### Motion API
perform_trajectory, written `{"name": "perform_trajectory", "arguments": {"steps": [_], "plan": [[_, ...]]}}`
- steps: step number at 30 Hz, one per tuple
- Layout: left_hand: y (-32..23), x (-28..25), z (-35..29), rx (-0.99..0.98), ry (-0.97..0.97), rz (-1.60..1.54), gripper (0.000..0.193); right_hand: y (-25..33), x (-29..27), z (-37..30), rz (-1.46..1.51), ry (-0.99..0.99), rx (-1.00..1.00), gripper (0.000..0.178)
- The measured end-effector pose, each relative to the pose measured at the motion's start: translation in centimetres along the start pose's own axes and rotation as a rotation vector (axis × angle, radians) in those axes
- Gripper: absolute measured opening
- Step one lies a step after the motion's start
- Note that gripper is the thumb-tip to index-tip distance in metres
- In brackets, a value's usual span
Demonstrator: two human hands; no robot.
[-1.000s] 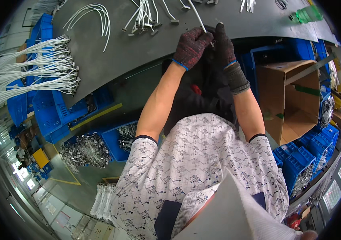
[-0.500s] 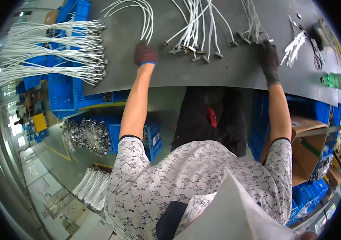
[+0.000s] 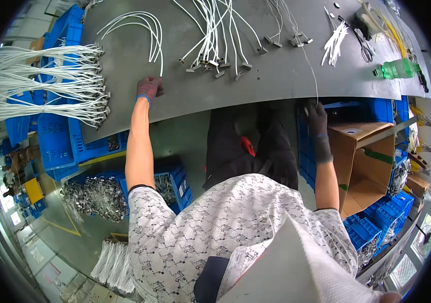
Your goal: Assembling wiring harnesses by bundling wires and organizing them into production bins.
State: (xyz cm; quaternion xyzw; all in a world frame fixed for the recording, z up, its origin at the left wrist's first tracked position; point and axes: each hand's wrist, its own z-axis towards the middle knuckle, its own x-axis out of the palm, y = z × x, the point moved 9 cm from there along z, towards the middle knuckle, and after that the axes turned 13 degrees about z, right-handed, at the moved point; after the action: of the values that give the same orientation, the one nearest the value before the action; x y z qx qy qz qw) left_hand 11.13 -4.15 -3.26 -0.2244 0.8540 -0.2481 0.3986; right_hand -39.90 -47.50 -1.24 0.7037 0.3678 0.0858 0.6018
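Observation:
My left hand (image 3: 149,88), in a dark red glove, is over the table just below the lower ends of curved white cables (image 3: 161,55). Its fingers are loosely bent and apart, and I see nothing between them. My right hand (image 3: 317,119), in a dark grey glove, is below the table's front edge with its fingers closed on a thin wire (image 3: 314,76). That wire runs up over the edge to a small group of metal connectors (image 3: 301,40). Between my hands, farther in, lies a bunch of white cables (image 3: 210,64) with metal connectors on their ends.
Bundled white cables (image 3: 49,83) rest across blue crates (image 3: 56,146) at the left. White strips (image 3: 334,44), a black-handled tool (image 3: 364,46) and a green bottle (image 3: 398,69) lie at the right of the grey table (image 3: 190,101). An open cardboard box (image 3: 364,177) stands below my right side.
My right hand has come down from the connectors to below the table edge, drawing a thin wire with it. My left hand has moved slightly nearer, off the cable ends. The whole view has shifted.

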Motion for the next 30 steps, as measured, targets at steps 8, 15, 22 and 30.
{"name": "perform_trajectory", "arguments": {"steps": [8, 15, 22, 30], "plan": [[-9.8, 12.1, -7.9, 0.306, 0.641, -0.778, 0.023, -22.4, -8.6, -23.5, -0.812, 0.302, -0.038, 0.017], [-23.8, 28.7, -16.8, 0.303, 0.603, -0.814, 0.014, -10.8, -1.5, -21.3, -0.538, 0.17, -0.118, 0.027], [-29.9, 24.0, -15.5, 0.531, 0.101, -1.17, 0.012, -9.7, -4.1, -20.6, -0.743, 0.179, -0.084, 0.016], [-29.6, 17.8, -18.7, 0.732, -0.247, -0.858, 0.017, -12.9, -5.1, -22.1, -0.776, 0.213, -0.012, 0.018]]}}
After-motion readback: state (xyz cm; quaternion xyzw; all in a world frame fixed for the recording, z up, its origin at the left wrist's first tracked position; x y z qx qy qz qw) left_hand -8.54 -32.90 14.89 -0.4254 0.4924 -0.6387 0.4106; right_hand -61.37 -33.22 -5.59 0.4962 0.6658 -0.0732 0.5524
